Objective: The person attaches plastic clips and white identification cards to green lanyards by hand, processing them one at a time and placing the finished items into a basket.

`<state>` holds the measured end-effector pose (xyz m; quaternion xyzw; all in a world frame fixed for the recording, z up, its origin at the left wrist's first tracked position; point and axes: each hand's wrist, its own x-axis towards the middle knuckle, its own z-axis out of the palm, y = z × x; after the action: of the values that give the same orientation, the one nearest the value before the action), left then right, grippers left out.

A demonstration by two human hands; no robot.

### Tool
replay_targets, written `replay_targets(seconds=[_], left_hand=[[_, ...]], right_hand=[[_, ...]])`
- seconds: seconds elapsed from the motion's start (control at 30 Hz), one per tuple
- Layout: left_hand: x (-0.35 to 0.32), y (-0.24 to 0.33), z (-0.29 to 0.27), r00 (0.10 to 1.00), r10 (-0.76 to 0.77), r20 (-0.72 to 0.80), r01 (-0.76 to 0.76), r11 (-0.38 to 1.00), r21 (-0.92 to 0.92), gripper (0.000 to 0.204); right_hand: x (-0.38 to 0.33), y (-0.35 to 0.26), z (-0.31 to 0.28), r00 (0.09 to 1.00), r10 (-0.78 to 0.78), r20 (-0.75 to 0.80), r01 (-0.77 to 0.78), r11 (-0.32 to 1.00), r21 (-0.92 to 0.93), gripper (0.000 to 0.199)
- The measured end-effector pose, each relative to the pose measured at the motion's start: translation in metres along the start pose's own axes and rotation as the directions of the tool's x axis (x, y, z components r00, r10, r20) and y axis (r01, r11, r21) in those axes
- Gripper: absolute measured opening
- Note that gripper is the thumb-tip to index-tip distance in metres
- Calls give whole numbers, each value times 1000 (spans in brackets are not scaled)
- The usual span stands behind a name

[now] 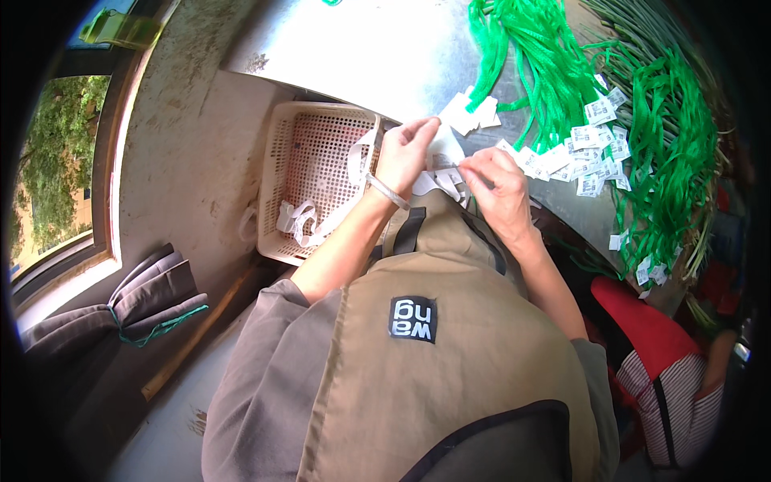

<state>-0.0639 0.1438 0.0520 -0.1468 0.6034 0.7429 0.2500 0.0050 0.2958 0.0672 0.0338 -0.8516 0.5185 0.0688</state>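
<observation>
Both hands meet over the near edge of the metal table, with a small white label [446,146] between them. My left hand [404,157], with a pale bangle at the wrist, pinches the label's upper side. Thumb and forefinger of my right hand [496,186] close on its lower corner. Several more white labels [438,185] lie just below, against my apron [450,273]. Beyond the fingers, blank-looking white labels [472,112] rest on the table. Right of them, printed white tags [590,149] hang on the ends of green mesh netting [530,64].
A cream plastic crate [277,153] with white label strip [301,223] inside stands left of the metal table [353,48]. More green netting [671,120] and green onions [634,24] lie at the right. Nearby is a person in red [642,329]. A tied dark curtain [152,293] hangs left.
</observation>
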Motion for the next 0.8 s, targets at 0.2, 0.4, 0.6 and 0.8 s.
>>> replay_targets(seconds=[0.2,0.4,0.6,0.8], left_hand=[[28,-14,-41,991,-106,-78,91,981,-171,27],[30,-18,-42,996,61,61,-61,998,-11,41],[20,-20,-35,967,205,150,-207,978,-1,23],[1,-2,-11,989,19,148,-2,994,-111,15]], right_hand=[[5,35,8,688,709,156,-508,316,801,15],[41,81,28,647,757,86,-675,517,527,21],[47,95,-30,874,467,-132,-426,869,251,15],[58,82,-163,920,80,-385,-308,754,-580,65]])
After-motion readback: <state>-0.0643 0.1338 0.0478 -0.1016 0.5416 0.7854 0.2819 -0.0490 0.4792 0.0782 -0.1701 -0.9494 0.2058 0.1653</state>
